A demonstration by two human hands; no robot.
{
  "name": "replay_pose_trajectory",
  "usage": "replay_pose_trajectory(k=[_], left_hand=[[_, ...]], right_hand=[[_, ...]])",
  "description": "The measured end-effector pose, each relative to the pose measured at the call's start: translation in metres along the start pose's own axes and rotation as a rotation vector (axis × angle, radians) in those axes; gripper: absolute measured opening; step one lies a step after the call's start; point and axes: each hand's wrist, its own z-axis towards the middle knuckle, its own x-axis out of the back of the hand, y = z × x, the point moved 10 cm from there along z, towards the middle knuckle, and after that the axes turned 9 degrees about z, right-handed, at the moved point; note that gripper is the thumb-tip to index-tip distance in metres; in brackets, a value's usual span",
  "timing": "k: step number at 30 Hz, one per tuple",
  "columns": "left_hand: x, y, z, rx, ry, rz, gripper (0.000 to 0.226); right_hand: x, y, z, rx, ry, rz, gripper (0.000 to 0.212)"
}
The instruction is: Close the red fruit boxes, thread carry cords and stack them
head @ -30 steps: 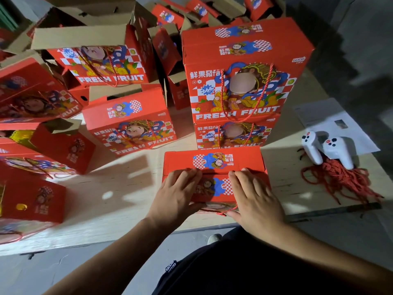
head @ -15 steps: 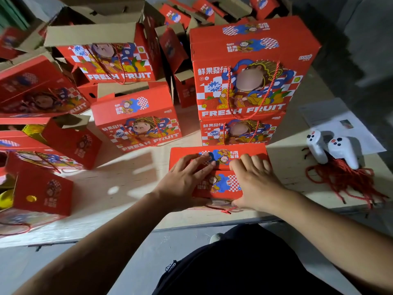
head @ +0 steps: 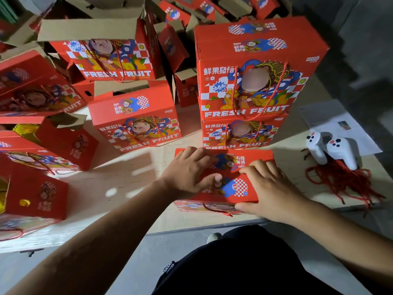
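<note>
A red fruit box (head: 238,188) stands at the table's near edge with its top flaps folded down. My left hand (head: 189,170) lies on the left of the top, fingers reaching to the far flap, thumb pressing the seam. My right hand (head: 270,188) presses flat on the right of the top, its thumb down over the near front edge. A red cord (head: 219,210) hangs from the box's front face. Directly behind it stands a stack of two closed boxes (head: 255,81) with cords threaded.
A closed corded box (head: 136,118) stands left of centre. Several open and closed red boxes (head: 42,145) crowd the left and back. A bundle of loose red cords (head: 342,179) lies at right under two white controllers (head: 331,150), by a white sheet (head: 338,124).
Both hands have slid forward over the box top, the left reaching the far flap and the right moving up to the seam. The view has shifted closer.
</note>
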Motion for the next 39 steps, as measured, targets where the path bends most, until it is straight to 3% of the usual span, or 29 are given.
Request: replay_pose_trajectory(k=[4,9,12,15,17,19,20,24,27,29,31,32,34,35,37,39], left_hand=[[-0.026,-0.001,0.006,-0.015,-0.105,0.172,0.093],[-0.041,-0.017,0.001,0.145,-0.087,0.155,0.077],[-0.038,-0.016,0.002,0.136,-0.078,0.122,0.073],[-0.025,-0.053,-0.016,0.418,0.026,0.024,0.078],[-0.04,-0.082,-0.046,0.716,0.026,-0.287,0.082],[-0.07,-0.067,-0.06,0.826,-0.007,-1.057,0.066],[-0.078,-0.06,-0.061,0.851,-0.001,-1.288,0.057],[-0.072,-0.062,-0.055,0.78,0.007,-1.392,0.057],[-0.071,-0.052,-0.06,0.688,0.036,-1.524,0.059],[-0.072,-0.05,-0.062,0.692,0.089,-1.528,0.057],[-0.07,-0.051,-0.06,0.702,0.117,-1.515,0.054],[-0.068,-0.051,-0.058,0.708,0.116,-1.501,0.053],[-0.066,-0.055,-0.056,0.738,0.106,-1.472,0.051],[-0.066,-0.056,-0.056,0.756,0.103,-1.464,0.05],[-0.065,-0.058,-0.056,0.788,0.112,-1.44,0.049],[-0.068,-0.06,-0.056,0.825,0.136,-1.425,0.049]], right_hand=[[-0.012,-0.003,-0.015,0.029,0.051,-0.13,0.107],[-0.028,-0.002,-0.008,0.045,-0.043,-0.141,0.118],[-0.025,0.008,-0.002,0.058,-0.073,-0.015,0.107],[0.004,0.042,0.009,-0.094,0.153,0.181,0.089],[0.0,0.068,0.01,-0.295,0.217,0.417,0.08],[-0.02,0.079,0.011,-0.432,0.214,0.76,0.077],[-0.025,0.08,0.012,-0.45,0.24,0.853,0.076],[-0.027,0.083,0.014,-0.428,0.273,1.041,0.072],[-0.005,0.096,0.018,-0.461,0.297,0.938,0.042],[0.017,0.099,0.043,-0.441,0.19,0.693,0.07],[0.01,0.092,0.081,-0.426,-0.082,0.491,0.098],[0.002,0.085,0.097,-0.448,-0.216,0.431,0.1],[-0.014,0.066,0.125,-0.462,-0.387,0.431,0.082],[-0.016,0.055,0.136,-0.443,-0.396,0.501,0.067],[-0.009,0.039,0.149,-0.357,-0.306,0.644,0.026],[0.007,0.027,0.141,-0.238,-0.165,0.694,0.009]])
